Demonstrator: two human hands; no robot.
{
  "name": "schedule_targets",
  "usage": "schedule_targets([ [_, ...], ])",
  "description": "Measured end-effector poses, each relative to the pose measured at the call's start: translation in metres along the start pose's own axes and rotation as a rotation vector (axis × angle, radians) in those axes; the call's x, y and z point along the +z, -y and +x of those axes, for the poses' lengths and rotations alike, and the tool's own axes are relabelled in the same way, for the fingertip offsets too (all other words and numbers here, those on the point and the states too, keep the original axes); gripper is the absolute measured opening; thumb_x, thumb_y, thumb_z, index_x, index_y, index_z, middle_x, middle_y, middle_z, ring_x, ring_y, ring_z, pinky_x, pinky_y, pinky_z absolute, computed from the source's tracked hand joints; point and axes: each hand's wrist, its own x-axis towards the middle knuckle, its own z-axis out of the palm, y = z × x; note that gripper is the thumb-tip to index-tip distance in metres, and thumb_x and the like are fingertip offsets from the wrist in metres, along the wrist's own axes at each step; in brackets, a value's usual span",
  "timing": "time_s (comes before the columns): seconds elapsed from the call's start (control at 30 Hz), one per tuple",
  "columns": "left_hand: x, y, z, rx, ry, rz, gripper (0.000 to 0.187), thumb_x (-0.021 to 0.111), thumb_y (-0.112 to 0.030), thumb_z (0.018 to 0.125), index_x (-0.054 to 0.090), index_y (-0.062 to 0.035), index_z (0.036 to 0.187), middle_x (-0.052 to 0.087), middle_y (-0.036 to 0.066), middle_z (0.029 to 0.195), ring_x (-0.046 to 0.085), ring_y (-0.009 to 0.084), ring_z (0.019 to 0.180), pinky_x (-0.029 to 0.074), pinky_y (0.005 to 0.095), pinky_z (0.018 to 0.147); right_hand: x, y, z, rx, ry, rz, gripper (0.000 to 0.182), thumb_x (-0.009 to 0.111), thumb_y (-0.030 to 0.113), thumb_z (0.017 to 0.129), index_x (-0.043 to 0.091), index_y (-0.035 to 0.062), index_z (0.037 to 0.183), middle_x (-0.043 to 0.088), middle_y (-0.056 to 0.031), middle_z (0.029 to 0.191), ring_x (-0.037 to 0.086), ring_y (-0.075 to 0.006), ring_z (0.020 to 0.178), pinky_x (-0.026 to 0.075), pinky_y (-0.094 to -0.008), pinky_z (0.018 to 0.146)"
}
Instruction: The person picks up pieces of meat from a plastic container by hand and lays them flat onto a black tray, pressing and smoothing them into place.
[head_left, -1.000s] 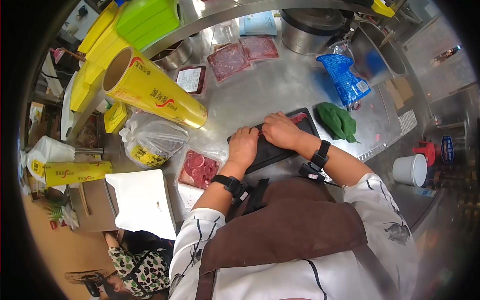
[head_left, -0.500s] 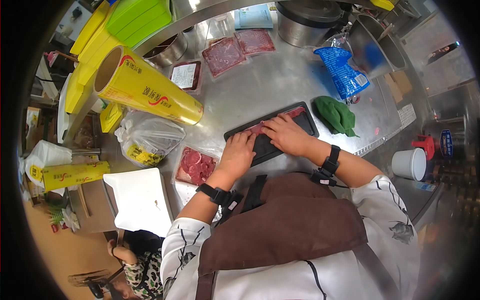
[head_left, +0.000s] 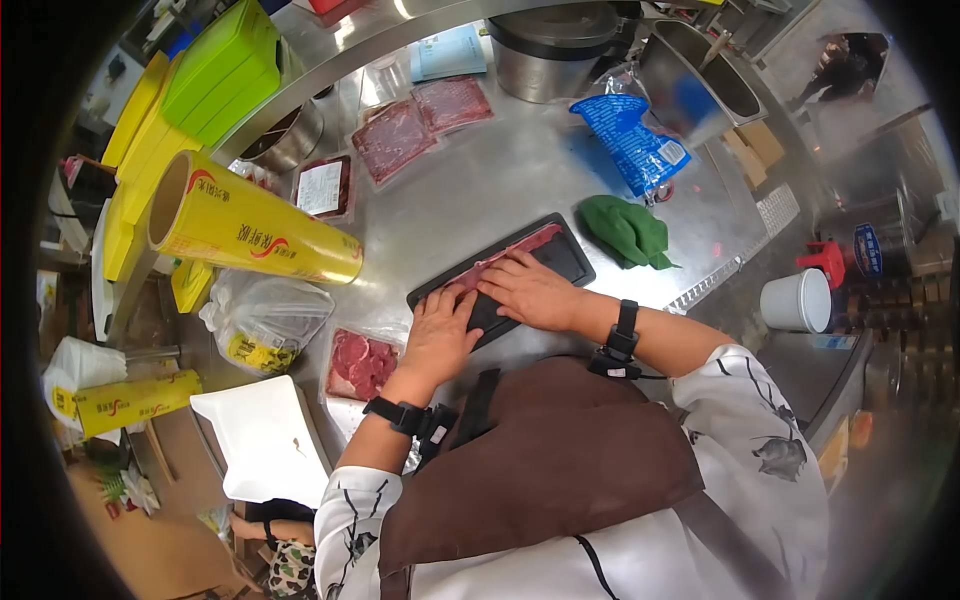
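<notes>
Our left hand [head_left: 441, 335] and right hand [head_left: 527, 293] had fingers on the long red raw-meat strip [head_left: 540, 238], far side of the black rectangular plastic tray [head_left: 565, 262]; couldn't tell if they pinched. Seemed floppy, probably slippery, so both ends needed support.

Room beyond tray [head_left: 563, 248]; cloth [head_left: 626, 232] alongside
</notes>
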Motion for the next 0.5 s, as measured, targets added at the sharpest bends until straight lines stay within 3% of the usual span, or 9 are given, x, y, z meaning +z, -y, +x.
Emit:
schedule_targets([
  [0.1, -0.004, 0.007, -0.010, -0.010, -0.078, -0.153, 0.051, 0.070, -0.023, 0.089, 0.057, -0.0042, 0.134, 0.047, 0.017, 0.144, 0.045, 0.0361, 0.131, 0.037, 0.0455, 0.111, -0.011, 0.001, -0.002, 0.043, -0.098, 0.022, 0.056, 0.068, 0.025, 0.087, 0.053, 0.0026, 0.136, 0.051, -0.0136, 0.141, 0.043, -0.0318, 0.133, 0.028, -0.0508, 0.115],
  [0.2, -0.019, 0.024, -0.032, -0.050, -0.273, -0.467, 0.042, 0.068, -0.020, 0.090, 0.062, -0.0047, 0.129, 0.054, 0.019, 0.139, 0.050, 0.0391, 0.128, 0.040, 0.0456, 0.108, -0.003, -0.009, -0.010, 0.093, -0.014, -0.060, 0.055, 0.070, 0.022, 0.085, 0.053, 0.0064, 0.135, 0.049, -0.0139, 0.146, 0.042, -0.0329, 0.137, 0.029, -0.0532, 0.114],
  [0.27, -0.028, 0.037, -0.066, -0.266, -0.510, -0.485, 0.029, 0.064, -0.014, 0.092, 0.066, -0.0021, 0.119, 0.063, 0.018, 0.125, 0.057, 0.0366, 0.121, 0.044, 0.0426, 0.105, -0.010, -0.004, -0.006, 0.109, -0.218, -0.001, 0.055, 0.072, 0.018, 0.082, 0.055, 0.0052, 0.133, 0.052, -0.0153, 0.141, 0.045, -0.0351, 0.134, 0.031, -0.0546, 0.113],
  [0.33, -0.023, 0.054, -0.109, -0.530, -0.729, -0.442, 0.021, 0.063, -0.009, 0.092, 0.067, -0.0021, 0.112, 0.067, 0.016, 0.115, 0.062, 0.0348, 0.112, 0.048, 0.0404, 0.098, -0.029, 0.011, 0.005, 0.090, -0.382, 0.058, 0.042, 0.072, 0.013, 0.082, 0.062, 0.0030, 0.122, 0.060, -0.0156, 0.128, 0.054, -0.0362, 0.120, 0.041, -0.0494, 0.103],
  [0.4, -0.022, 0.058, -0.147, -0.802, -0.775, -0.397, 0.017, 0.063, -0.004, 0.091, 0.069, -0.0027, 0.107, 0.068, 0.014, 0.105, 0.065, 0.0329, 0.102, 0.051, 0.0387, 0.090, -0.028, 0.023, 0.019, 0.090, -0.303, 0.189, 0.033, 0.072, 0.011, 0.082, 0.066, 0.0026, 0.114, 0.064, -0.0134, 0.117, 0.057, -0.0338, 0.110, 0.044, -0.0447, 0.096],
  [0.5, -0.009, 0.059, -0.180, -0.822, -0.754, -0.267, 0.018, 0.064, -0.003, 0.088, 0.068, -0.0049, 0.105, 0.067, 0.014, 0.100, 0.064, 0.0326, 0.098, 0.050, 0.0405, 0.085, -0.016, 0.045, 0.057, -0.130, -0.225, 0.247, 0.026, 0.072, 0.012, 0.082, 0.068, 0.0031, 0.106, 0.066, -0.0102, 0.107, 0.059, -0.0309, 0.103, 0.045, -0.0425, 0.093],
])
